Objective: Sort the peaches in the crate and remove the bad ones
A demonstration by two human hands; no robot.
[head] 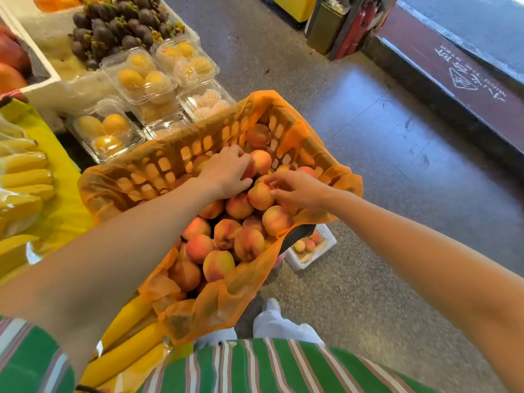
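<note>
A slatted crate point(158, 165) lined with orange plastic holds several red-yellow peaches point(226, 234) piled at its near and right side. My left hand point(226, 174) reaches into the middle of the crate, its fingers curled over a peach point(251, 169) that it mostly hides. My right hand point(297, 188) comes in from the right, with its fingertips curled onto another peach point(259, 195) on top of the pile. More peaches point(258, 136) lie at the crate's far end.
A small white box point(312, 248) with three peaches sits on the floor below the crate's right edge. Clear boxes of yellow fruit point(136, 78) and dark mangosteens point(122, 26) stand behind the crate. Bananas point(25, 177) lie at the left. The floor at right is grey stone.
</note>
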